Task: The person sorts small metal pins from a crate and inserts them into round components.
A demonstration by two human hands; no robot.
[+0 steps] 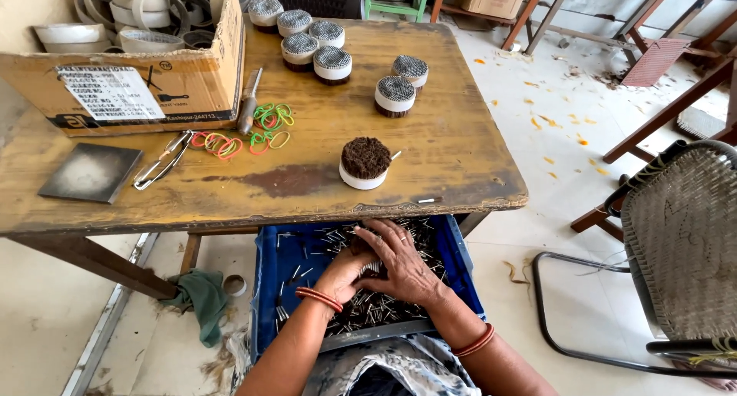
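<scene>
— So where are the hands just now?

— Both are down in the blue crate (270,281) under the table (461,158), together over the heap of small sticks (368,308). The right hand (403,265) lies on top, fingers spread flat; the left hand (345,273) is tucked beneath it, curled into the pile. Whether the left has a bunch clamped I cannot tell, the right covers it.

— And the thing being filled?

— A white ring (364,165) packed with dark sticks stands near the table's front edge, above the crate. Eight finished-looking ones (332,62) sit further back, with grey tops.

— How would you gather well here?

— I'd judge it best to rake the sticks so they lie one way before lifting, and to take a modest bunch, since a loose handful would likely spill across the floor (583,212). Keeping one palm flat as a fence while the other scoops seems sound.

— Anything handy nearby?

— Coloured rubber bands (265,127) lie beside a metal tool (249,100), just in front of the cardboard box (184,81) of spare white rings. A pair of tongs (161,162) and a dark plate (92,173) rest to the left. A woven chair (683,235) stands well apart on the right.
</scene>
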